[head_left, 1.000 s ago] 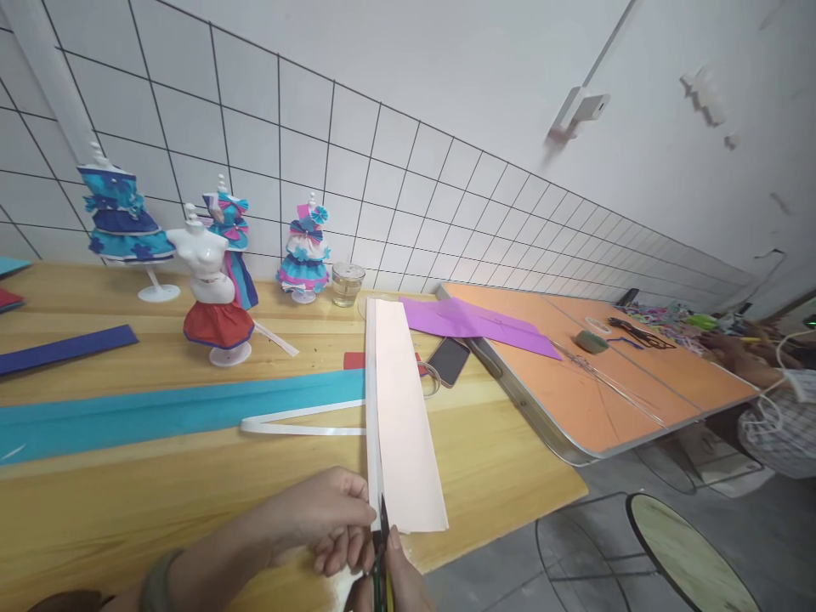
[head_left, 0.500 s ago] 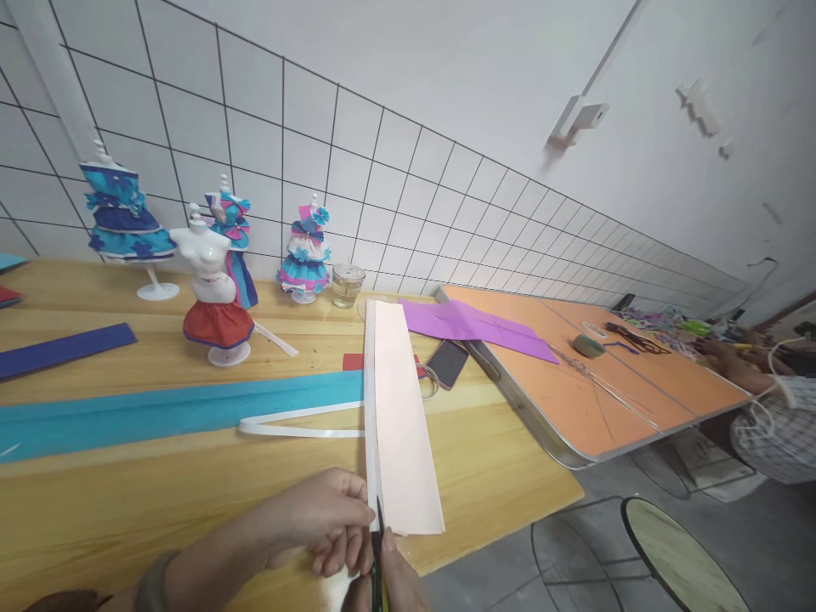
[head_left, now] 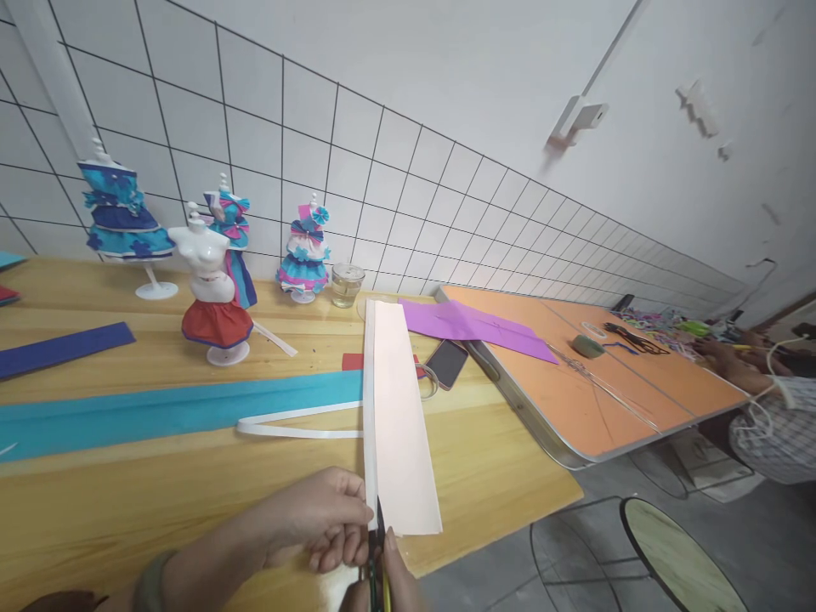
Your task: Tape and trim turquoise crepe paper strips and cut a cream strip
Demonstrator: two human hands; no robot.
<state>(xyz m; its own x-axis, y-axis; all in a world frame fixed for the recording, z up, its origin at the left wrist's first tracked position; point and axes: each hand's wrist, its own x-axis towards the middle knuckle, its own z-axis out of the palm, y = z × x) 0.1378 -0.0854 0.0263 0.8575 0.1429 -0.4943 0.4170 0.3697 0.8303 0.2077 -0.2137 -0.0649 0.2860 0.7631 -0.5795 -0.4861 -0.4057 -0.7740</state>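
On the left, a teal strip (head_left: 191,412) lies across the wooden table (head_left: 127,501), with a folded white band (head_left: 299,433) just in front of it. The left hand (head_left: 337,518) has thumb and forefinger pinched on the near end of a white strip (head_left: 370,408), its other fingers curled. Beside it, the right hand (head_left: 400,578) is wrapped around the scissors (head_left: 373,548), blades pointing away; how far they are parted is hard to tell. The pale pink sheet (head_left: 403,425) lies flat just right of the white strip. The step looks like lengthwise cutting; the next move calls for steady tension and straight blades.
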